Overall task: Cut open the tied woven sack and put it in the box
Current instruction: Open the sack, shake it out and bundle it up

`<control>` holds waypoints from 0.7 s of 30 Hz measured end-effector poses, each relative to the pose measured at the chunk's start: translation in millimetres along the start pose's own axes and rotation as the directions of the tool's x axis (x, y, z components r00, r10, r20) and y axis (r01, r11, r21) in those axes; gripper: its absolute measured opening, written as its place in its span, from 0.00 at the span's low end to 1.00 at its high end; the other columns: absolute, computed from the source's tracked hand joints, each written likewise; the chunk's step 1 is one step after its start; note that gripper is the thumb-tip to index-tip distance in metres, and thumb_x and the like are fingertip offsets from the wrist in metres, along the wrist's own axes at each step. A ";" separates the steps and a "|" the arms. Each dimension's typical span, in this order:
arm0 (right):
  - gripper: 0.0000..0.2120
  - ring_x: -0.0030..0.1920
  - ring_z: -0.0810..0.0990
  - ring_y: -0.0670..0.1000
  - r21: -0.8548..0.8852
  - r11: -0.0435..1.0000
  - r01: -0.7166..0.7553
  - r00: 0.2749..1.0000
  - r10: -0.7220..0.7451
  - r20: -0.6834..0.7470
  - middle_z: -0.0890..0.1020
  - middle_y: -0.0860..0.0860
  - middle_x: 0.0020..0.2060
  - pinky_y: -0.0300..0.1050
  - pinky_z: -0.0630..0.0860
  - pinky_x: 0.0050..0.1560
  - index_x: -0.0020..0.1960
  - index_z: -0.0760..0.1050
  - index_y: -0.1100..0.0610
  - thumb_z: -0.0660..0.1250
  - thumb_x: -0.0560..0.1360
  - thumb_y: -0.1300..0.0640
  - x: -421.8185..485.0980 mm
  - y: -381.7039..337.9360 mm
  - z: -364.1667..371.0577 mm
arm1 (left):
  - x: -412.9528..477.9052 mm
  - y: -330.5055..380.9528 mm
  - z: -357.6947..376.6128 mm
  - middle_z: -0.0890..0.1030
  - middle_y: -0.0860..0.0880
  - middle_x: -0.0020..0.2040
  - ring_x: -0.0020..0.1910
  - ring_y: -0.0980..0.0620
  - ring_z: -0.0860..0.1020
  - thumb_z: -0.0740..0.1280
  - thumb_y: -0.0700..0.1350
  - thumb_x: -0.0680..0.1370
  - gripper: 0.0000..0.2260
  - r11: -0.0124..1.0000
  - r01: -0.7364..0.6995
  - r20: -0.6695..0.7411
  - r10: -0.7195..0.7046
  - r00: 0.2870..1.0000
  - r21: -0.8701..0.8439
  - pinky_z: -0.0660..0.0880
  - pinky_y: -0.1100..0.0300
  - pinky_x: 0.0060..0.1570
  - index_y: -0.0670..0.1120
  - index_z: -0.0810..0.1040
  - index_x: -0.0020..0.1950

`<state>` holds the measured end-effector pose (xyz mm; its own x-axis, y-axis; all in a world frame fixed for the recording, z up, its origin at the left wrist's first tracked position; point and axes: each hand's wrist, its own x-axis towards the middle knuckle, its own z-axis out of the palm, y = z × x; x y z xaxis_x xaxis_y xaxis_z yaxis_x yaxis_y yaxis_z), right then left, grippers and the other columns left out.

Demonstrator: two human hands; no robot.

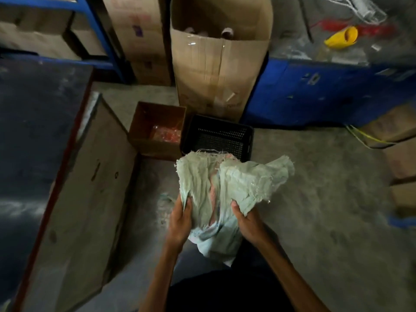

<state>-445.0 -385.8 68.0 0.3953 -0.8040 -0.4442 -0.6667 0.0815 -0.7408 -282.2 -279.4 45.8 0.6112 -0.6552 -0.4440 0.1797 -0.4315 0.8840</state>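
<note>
Head view: both hands, left (181, 218) and right (245, 219), clutch the limp, light woven sack (227, 188); grip bunched fabric, not frayed edges.

The woven sack (227, 188) is pale green plastic weave, matt, crumpled, frayed to loose threads along its far edge; the small box (144, 131) far left of it is plain brown cardboard, dull and scuffed; the crate (247, 140) beside that is black perforated plastic; the tall carton (216, 70) behind shows glossy clear tape; the floor (326, 199) is rough grey concrete.
</note>
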 end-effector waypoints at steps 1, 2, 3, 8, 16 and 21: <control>0.24 0.79 0.64 0.54 -0.022 1.000 0.021 1.000 -0.021 0.006 0.69 0.53 0.76 0.48 0.57 0.80 0.77 0.67 0.58 0.62 0.83 0.53 16.6 6.2 -8.7 | 10.8 0.8 16.0 0.79 0.49 0.69 0.69 0.49 0.77 0.58 0.46 0.87 0.18 1.000 0.003 -0.005 -0.003 1.000 0.023 0.72 0.50 0.72 0.46 0.72 0.76; 0.24 0.79 0.64 0.53 -0.046 0.998 0.044 0.999 -0.043 0.025 0.69 0.53 0.77 0.52 0.58 0.80 0.77 0.67 0.57 0.62 0.83 0.52 34.1 11.9 -16.1 | 21.9 1.8 30.9 0.80 0.50 0.67 0.68 0.51 0.78 0.58 0.45 0.86 0.18 0.999 0.008 -0.012 -0.007 1.000 0.041 0.73 0.55 0.70 0.45 0.72 0.76; 0.24 0.79 0.64 0.53 -0.069 0.996 0.058 0.997 -0.054 0.050 0.70 0.52 0.76 0.53 0.59 0.79 0.77 0.67 0.57 0.61 0.83 0.51 57.3 19.6 -25.3 | 37.5 2.3 49.0 0.80 0.54 0.64 0.66 0.56 0.79 0.58 0.45 0.86 0.17 0.998 0.021 -0.021 -0.020 1.000 0.051 0.74 0.64 0.66 0.46 0.72 0.75; 0.32 0.77 0.65 0.43 -0.072 0.994 0.076 0.970 -0.057 0.236 0.70 0.45 0.76 0.46 0.61 0.79 0.77 0.66 0.50 0.57 0.79 0.34 164.0 61.8 -70.1 | 104.5 1.3 127.6 0.75 0.70 0.58 0.55 0.82 0.74 0.59 0.43 0.86 0.15 0.988 0.121 -0.143 -0.106 0.984 0.096 0.68 0.85 0.50 0.62 0.70 0.68; 0.23 0.75 0.68 0.41 0.042 0.979 0.198 0.940 -0.202 0.276 0.74 0.39 0.72 0.52 0.68 0.75 0.73 0.68 0.38 0.60 0.80 0.35 331.2 69.6 -88.3 | 236.5 38.6 197.2 0.79 0.71 0.62 0.66 0.68 0.76 0.59 0.49 0.86 0.15 0.992 0.122 -0.298 -0.125 0.946 -0.030 0.73 0.72 0.64 0.60 0.72 0.71; 0.21 0.77 0.67 0.43 -0.028 0.827 0.562 0.826 -0.560 0.061 0.74 0.46 0.73 0.45 0.62 0.78 0.74 0.70 0.47 0.57 0.84 0.42 472.5 71.9 -38.7 | 380.6 11.6 240.9 0.79 0.74 0.58 0.57 0.76 0.76 0.58 0.59 0.83 0.13 0.992 0.054 -0.339 -0.011 0.941 0.116 0.70 0.82 0.52 0.69 0.70 0.68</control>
<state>-330.6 -782.6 -175.6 0.7384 -0.6742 0.0169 -0.3466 -0.4009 -0.8480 -233.1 -683.2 -148.1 0.8345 -0.4009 -0.3781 0.1217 -0.5351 0.8360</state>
